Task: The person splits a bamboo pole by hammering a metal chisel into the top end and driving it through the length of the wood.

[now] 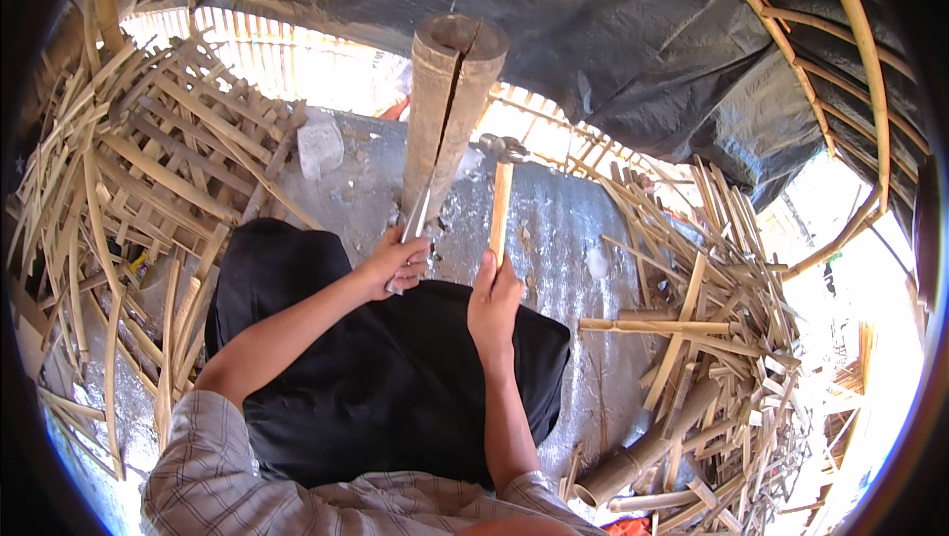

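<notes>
A thick bamboo section (435, 131) stands upright in front of me, hollow at the top, with a dark split running down its length. My left hand (395, 264) is closed around a shiny, pointed metal blade (421, 212), its tip at the lower part of the split. I cannot tell whether the blade is inside the split or only against it. In my right hand (495, 304) is a hammer (502, 202), gripped by its pale wooden handle. Its dark metal head is raised to the right of the bamboo, apart from it.
Split bamboo strips (188, 140) are heaped at the left, and another heap (727, 358) lies at the right with a bamboo tube (652, 452). A pale block (320, 144) rests on the grey ground sheet (563, 249). Black cloth (386, 388) covers my lap. Dark plastic sheeting (633, 51) hangs behind.
</notes>
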### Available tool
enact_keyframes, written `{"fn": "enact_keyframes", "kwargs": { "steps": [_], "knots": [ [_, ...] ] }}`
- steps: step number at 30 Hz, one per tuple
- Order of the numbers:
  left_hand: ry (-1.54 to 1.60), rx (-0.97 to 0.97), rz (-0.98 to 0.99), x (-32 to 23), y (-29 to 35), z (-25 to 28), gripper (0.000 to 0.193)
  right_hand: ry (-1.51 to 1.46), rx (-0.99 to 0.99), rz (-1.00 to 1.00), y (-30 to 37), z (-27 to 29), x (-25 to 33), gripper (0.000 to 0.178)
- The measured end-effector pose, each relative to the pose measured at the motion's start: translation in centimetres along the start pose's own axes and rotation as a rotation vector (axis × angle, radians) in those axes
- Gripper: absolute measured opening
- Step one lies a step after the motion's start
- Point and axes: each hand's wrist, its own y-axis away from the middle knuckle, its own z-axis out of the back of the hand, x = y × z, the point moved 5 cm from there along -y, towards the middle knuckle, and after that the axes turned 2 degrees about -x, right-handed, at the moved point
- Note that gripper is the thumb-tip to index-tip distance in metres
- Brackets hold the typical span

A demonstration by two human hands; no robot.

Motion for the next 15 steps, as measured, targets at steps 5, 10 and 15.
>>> {"fn": "enact_keyframes", "kwargs": {
  "steps": [5, 10, 15],
  "knots": [
    [-0.011, -0.033, -0.002, -0.3, 0.5, -0.2, 0.017, 0.032, 0.146, -0.007, 0.2, -3.4, -2.1, 0.033],
    [-0.007, -0.097, -0.023, -0.9, 0.5, 1.2, 0.016, 0.009, 0.042, -0.077, 0.1, -1.7, -1.0, 0.037],
    [0.054, 0.006, -0.019, -0.3, -0.3, 0.8, 0.021, -0.076, -0.058, 0.055, 0.4, -2.3, -1.1, 0.035]
  ]
}}
